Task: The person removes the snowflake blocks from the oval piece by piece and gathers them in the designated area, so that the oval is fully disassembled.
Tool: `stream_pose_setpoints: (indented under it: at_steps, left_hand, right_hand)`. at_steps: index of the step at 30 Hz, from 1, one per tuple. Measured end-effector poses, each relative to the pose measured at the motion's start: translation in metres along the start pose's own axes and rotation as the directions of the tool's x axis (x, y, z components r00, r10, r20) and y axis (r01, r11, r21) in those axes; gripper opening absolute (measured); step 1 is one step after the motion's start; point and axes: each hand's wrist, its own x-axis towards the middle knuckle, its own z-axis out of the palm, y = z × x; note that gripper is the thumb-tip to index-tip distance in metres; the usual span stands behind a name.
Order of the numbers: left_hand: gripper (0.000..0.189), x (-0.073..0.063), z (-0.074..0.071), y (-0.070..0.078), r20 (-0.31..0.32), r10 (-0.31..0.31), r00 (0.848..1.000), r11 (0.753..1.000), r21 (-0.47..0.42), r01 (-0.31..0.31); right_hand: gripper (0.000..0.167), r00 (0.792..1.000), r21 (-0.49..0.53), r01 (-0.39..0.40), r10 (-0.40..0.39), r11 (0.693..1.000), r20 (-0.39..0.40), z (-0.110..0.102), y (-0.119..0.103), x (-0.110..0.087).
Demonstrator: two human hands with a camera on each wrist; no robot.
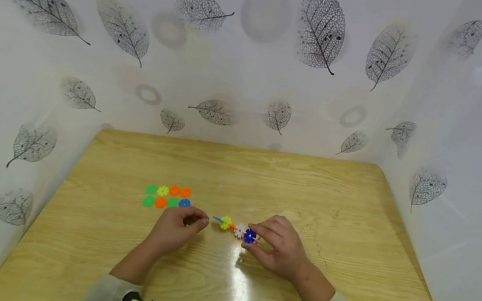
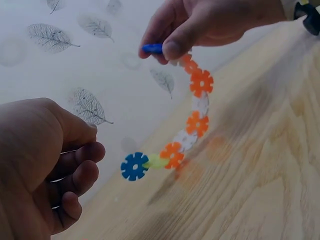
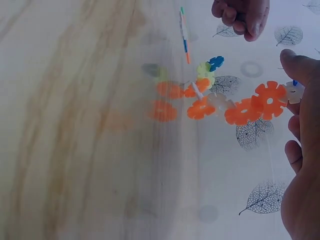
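My right hand (image 1: 281,249) pinches a dark blue notched snowflake disc (image 1: 249,236) between thumb and fingers. From that grip runs a curved chain of interlocking plastic snowflake discs (image 2: 197,124), orange and white, then a yellow disc (image 1: 225,223) and a blue end disc (image 2: 135,166). The chain seems held above the table. Just left of its blue end, my left hand (image 1: 174,229) has loosely curled fingers, thumb close to the index finger. Nothing shows between them, and a small gap separates them from the blue disc.
Loose discs lie in two rows on the wooden table (image 1: 118,236), left of centre: green (image 1: 151,189), yellow (image 1: 163,191), orange (image 1: 161,202) and blue (image 1: 185,203). The left hand is close to the blue one. White leaf-patterned sheeting (image 1: 252,70) encloses the table's back and sides.
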Motion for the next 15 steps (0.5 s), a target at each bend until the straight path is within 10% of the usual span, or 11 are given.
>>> stream_pose_setpoints:
  at_steps: [15]
  left_hand:
    - [0.023, 0.005, 0.029, 0.024, 0.145, 0.085, 0.986, 0.992, -0.106, -0.07]
  right_hand:
    - [0.038, 1.0, 0.004, 0.0, 0.0, 1.0, 0.013, 0.005, -0.003, 0.004]
